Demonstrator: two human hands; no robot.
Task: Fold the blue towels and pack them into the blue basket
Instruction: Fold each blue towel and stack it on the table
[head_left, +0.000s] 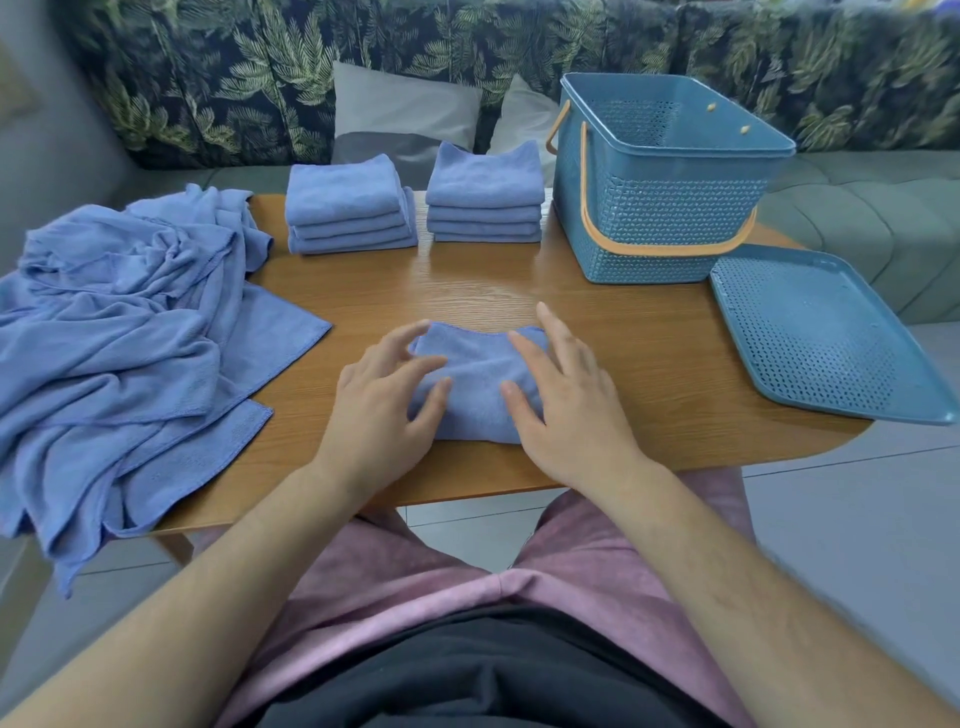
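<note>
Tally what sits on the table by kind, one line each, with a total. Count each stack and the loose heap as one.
Stacks of folded towels: 2 (left stack, right stack)
Single folded towel under both hands: 1
Heap of unfolded towels: 1
Basket: 1
Basket lid: 1
Total: 6

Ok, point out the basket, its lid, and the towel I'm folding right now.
blue basket (660, 228), head view, on its front perforated wall.
lid (815, 332), head view, on its perforated flat middle.
folded towel (475, 384), head view, on the cloth showing between the two hands.
</note>
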